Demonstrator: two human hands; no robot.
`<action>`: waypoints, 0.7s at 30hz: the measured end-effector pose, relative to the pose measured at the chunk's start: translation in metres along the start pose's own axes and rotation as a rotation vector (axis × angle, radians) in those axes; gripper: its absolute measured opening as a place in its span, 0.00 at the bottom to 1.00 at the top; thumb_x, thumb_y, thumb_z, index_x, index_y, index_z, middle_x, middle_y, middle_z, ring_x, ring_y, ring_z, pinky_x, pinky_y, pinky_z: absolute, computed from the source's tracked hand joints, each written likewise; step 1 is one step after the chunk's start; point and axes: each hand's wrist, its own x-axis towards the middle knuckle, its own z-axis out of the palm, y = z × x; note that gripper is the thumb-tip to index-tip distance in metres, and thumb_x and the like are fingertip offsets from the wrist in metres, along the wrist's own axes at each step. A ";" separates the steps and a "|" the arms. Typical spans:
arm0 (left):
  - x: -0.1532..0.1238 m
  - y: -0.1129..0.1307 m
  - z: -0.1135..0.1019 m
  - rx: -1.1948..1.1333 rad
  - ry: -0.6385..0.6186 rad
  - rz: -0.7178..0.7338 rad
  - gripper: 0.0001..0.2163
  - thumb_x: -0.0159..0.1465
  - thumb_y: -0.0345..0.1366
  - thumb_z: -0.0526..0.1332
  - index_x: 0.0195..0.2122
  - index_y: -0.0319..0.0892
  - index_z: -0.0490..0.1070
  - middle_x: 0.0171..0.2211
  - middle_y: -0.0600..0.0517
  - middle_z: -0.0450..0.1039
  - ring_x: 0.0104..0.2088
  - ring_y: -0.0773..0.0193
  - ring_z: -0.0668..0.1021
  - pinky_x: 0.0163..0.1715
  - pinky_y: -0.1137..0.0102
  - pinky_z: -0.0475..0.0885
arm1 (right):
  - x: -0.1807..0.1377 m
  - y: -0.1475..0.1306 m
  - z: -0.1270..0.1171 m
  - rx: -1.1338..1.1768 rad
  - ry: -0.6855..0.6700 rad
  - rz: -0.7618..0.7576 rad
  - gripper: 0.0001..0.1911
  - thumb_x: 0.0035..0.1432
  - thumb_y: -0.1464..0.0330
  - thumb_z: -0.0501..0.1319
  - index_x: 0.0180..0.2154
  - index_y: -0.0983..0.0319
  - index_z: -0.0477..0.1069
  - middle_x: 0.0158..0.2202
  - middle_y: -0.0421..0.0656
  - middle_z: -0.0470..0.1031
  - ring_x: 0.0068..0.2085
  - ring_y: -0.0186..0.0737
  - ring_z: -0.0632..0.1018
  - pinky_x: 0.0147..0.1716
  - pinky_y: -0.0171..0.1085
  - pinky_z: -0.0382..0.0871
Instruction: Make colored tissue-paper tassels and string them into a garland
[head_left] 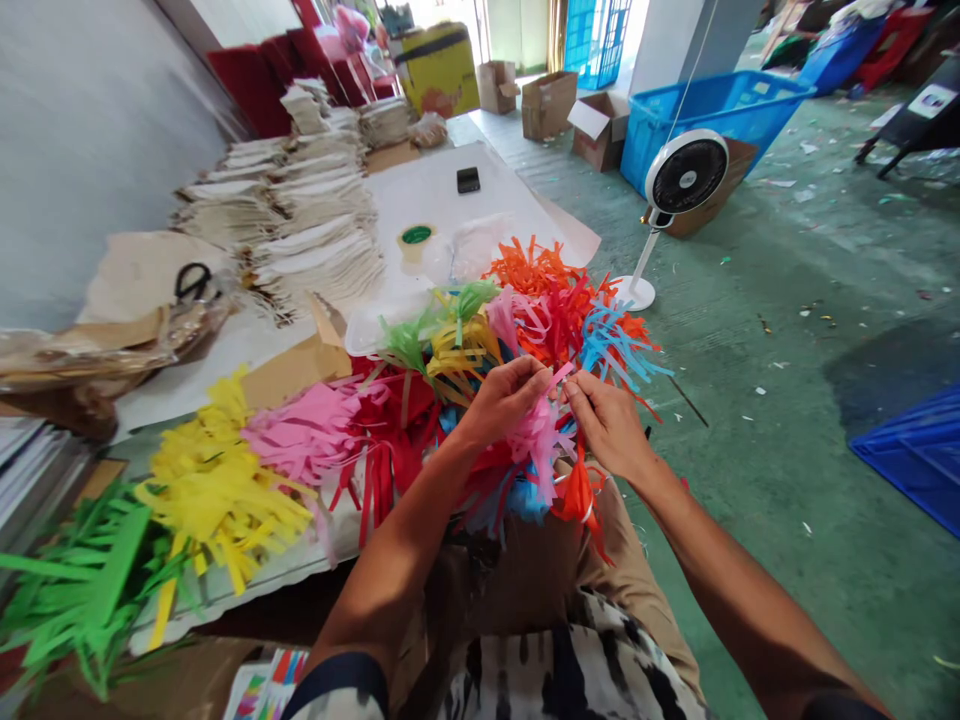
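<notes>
Pink tassel (538, 440) up at chest front, above the lap, its fringe hanging down between both hands. Left hand (511, 398) closed in a pinch on its upper end; right hand (606, 418) pinched shut on the same end just beside, fingertips nearly meeting. Exact grip too small to make out.

Just below the right hand, an orange tassel (581, 497) dangles; light-blue strips (529, 500) show under the pink fringe. Beyond the hands, a heap of orange-red fringe (534, 268), with a blue bunch (616, 338) at its right edge. Left along the table (405, 195) edge: pink fringe (311, 430), then yellow fringe (221, 480), then green fringe (94, 575) nearest the corner.

Farther back on the table: tape roll (416, 235), dark phone-like device (468, 180), pale stacked bundles (319, 225). Black-handled scissors (193, 282) lie far left. On the floor to the right, a white fan (643, 262) stands before a blue crate (645, 125).
</notes>
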 end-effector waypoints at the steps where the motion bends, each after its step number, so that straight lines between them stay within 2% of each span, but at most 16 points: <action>1: 0.000 -0.001 0.001 0.005 0.003 0.002 0.24 0.63 0.59 0.69 0.31 0.41 0.69 0.23 0.59 0.61 0.23 0.72 0.61 0.24 0.72 0.57 | 0.000 0.001 0.000 0.000 0.001 0.002 0.20 0.78 0.55 0.48 0.36 0.56 0.69 0.32 0.40 0.74 0.32 0.41 0.73 0.35 0.40 0.61; 7: 0.001 -0.006 0.004 0.058 -0.031 0.015 0.23 0.66 0.58 0.67 0.31 0.40 0.72 0.27 0.55 0.66 0.26 0.70 0.65 0.28 0.72 0.60 | -0.002 0.004 -0.002 0.001 0.005 0.002 0.19 0.78 0.56 0.49 0.36 0.56 0.69 0.31 0.39 0.72 0.31 0.40 0.72 0.35 0.39 0.60; 11: 0.003 -0.005 0.005 0.154 0.013 0.142 0.18 0.64 0.52 0.71 0.30 0.41 0.75 0.36 0.50 0.73 0.34 0.66 0.71 0.33 0.71 0.66 | -0.003 0.007 -0.003 -0.008 0.012 0.003 0.19 0.77 0.56 0.51 0.32 0.56 0.63 0.28 0.38 0.68 0.29 0.39 0.69 0.33 0.39 0.57; 14: 0.004 -0.002 0.006 0.154 0.053 0.156 0.14 0.62 0.47 0.74 0.38 0.43 0.78 0.41 0.50 0.76 0.33 0.68 0.71 0.32 0.72 0.66 | -0.004 0.008 -0.003 -0.014 0.014 0.005 0.19 0.77 0.56 0.51 0.32 0.57 0.61 0.27 0.38 0.67 0.28 0.39 0.68 0.32 0.39 0.56; 17: 0.004 -0.001 0.009 0.102 0.053 0.119 0.15 0.63 0.46 0.73 0.47 0.44 0.79 0.41 0.51 0.79 0.30 0.69 0.72 0.31 0.73 0.67 | -0.004 0.006 -0.005 -0.019 0.012 0.007 0.19 0.76 0.57 0.51 0.32 0.57 0.62 0.27 0.38 0.67 0.29 0.39 0.68 0.32 0.40 0.56; 21: 0.002 -0.001 0.015 0.193 0.127 0.163 0.11 0.66 0.45 0.70 0.38 0.42 0.82 0.33 0.52 0.80 0.28 0.69 0.74 0.30 0.73 0.67 | -0.004 0.001 -0.007 -0.018 0.001 0.013 0.19 0.77 0.56 0.50 0.33 0.57 0.65 0.28 0.38 0.69 0.30 0.39 0.70 0.33 0.39 0.58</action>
